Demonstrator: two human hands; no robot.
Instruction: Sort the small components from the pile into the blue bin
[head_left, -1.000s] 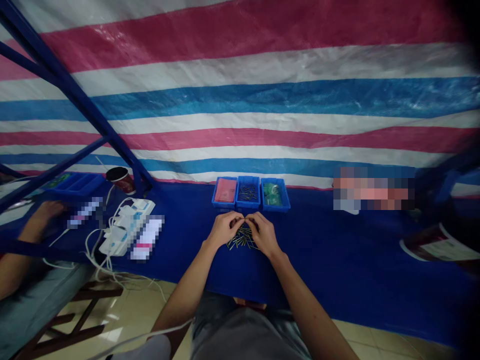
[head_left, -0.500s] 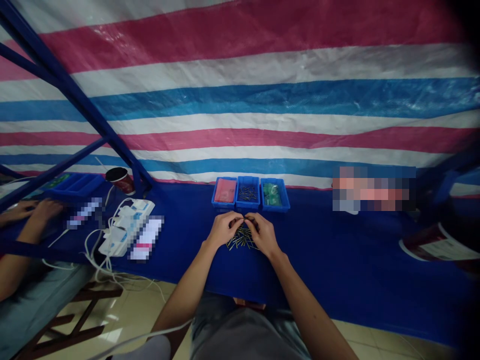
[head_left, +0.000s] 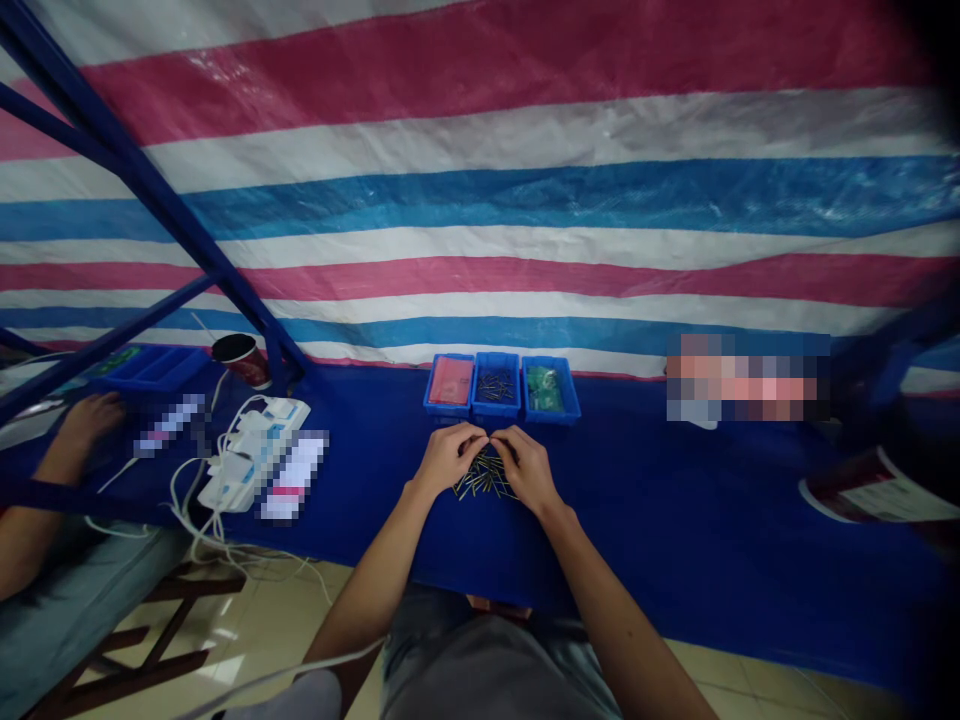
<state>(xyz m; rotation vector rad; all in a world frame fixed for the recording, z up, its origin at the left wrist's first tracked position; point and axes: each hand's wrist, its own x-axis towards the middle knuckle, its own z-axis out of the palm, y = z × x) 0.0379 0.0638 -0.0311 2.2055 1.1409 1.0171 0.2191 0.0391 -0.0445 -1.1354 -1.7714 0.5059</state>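
My left hand point(head_left: 450, 457) and my right hand point(head_left: 529, 468) sit close together at the middle of the blue-covered table point(head_left: 637, 490). Their fingertips meet above a loose pile of small metal pins point(head_left: 486, 478) and partly cover its far side. Anything pinched between the fingertips is too small to see. Just beyond them stand blue plastic bins: one with a pink item point(head_left: 450, 411), one with dark pins point(head_left: 496, 417), and one with green packets point(head_left: 551, 418).
A co-worker's hand point(head_left: 90, 420) rests at the far left near a blue tray point(head_left: 154, 368). A white power strip point(head_left: 255, 455) with tangled cables lies left of my hands. A paper cup point(head_left: 240, 360) and blue metal frame bars stand behind it.
My hands stay almost still, fingertips together above the pile. At the far left, the co-worker's hands have shifted, and one seen earlier no longer shows.
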